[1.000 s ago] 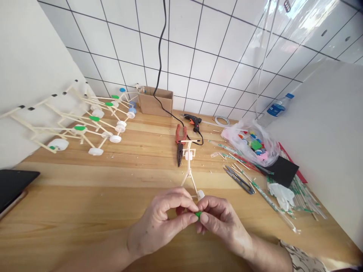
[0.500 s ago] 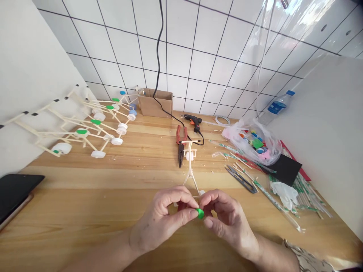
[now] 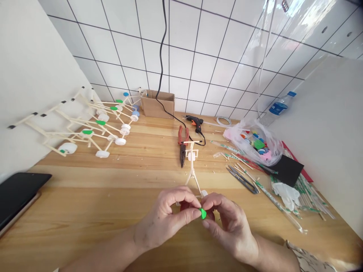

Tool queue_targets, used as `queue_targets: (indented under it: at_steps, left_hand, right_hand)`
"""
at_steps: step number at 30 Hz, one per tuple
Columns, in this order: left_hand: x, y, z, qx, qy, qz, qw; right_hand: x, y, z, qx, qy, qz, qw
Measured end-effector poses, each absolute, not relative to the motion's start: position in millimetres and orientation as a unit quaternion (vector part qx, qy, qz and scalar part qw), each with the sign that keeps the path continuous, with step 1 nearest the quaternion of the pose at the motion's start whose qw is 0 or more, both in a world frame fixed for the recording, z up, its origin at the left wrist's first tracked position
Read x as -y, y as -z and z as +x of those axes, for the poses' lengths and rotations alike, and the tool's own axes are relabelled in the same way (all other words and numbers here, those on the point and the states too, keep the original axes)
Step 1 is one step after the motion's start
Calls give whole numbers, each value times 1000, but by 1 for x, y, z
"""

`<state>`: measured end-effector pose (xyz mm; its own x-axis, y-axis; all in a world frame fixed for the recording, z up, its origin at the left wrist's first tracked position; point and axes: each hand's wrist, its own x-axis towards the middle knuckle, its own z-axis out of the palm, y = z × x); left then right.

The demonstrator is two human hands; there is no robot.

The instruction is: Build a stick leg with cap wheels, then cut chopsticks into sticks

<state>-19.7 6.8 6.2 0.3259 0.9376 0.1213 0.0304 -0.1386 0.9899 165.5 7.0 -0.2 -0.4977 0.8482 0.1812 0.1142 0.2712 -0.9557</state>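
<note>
Between the thumb and index finger of my left hand (image 3: 177,215) is a small bent green piece (image 3: 203,214), smooth and rounded, its material unclear. My right hand (image 3: 229,224) is curled in from the other side, with its fingertips closed at the piece's right edge. Just beyond my hands stands a little stick-built tricycle (image 3: 192,166) of pale wood, with black-tipped handlebars and white wheels. My fingers partly hide its near end. Pliers with red handles (image 3: 183,145) lie beside its front.
Several similar stick tricycles (image 3: 85,121) with green seats line the left wall. A cardboard box (image 3: 159,104), a glue gun (image 3: 194,121) and a tape roll (image 3: 224,121) lie behind. Rightward are snips (image 3: 242,179), a bag of caps (image 3: 256,145), sticks and a bottle (image 3: 279,107). A phone (image 3: 22,192) rests left.
My right fingertips have closed in on the green piece, which now sits tilted and more bent. The whole view has shifted slightly, so the scene appears a little to the right.
</note>
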Motion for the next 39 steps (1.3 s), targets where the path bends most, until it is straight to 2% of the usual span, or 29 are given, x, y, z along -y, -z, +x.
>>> queue_targets:
  at_steps: [13, 17, 24, 30, 39]
  left_hand:
    - [-10, -7, -23, -398, -441, 626, 505]
    - [-16, -4, -30, -439, -474, 574, 503]
    - [-35, -7, -35, -530, -539, 475, 451]
    - [-52, -12, -35, -535, -501, 500, 460]
    - [-67, 18, -40, -545, -496, 492, 464]
  right_hand:
    - [-10, 4, 161, 703, -476, -371, 375]
    - [-19, -1, 160, 696, -457, -391, 393]
    - [-43, -14, 158, 737, -370, -391, 409]
    - [-54, -20, 145, 787, -275, -372, 407]
    - [-62, -21, 146, 817, -180, -379, 395]
